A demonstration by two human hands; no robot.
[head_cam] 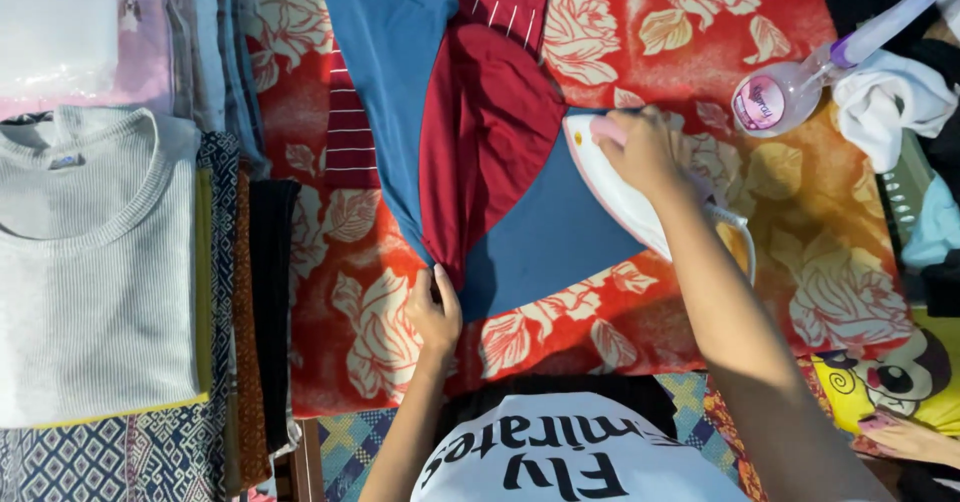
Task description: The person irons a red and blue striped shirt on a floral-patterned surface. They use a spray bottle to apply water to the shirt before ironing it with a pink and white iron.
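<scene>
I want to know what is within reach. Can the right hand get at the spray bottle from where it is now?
Probably yes. The right hand grips the iron, and the spray bottle lies close beside it on the floral cloth, nothing between them. It must release the iron first.

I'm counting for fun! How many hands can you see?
3. The left hand presses the red and blue garment; the right hand grips the iron; another person's hand shows at the bottom right corner.

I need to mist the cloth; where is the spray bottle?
In the head view, the spray bottle lies at upper right on the floral cloth, just beyond the right hand on the iron.
</scene>
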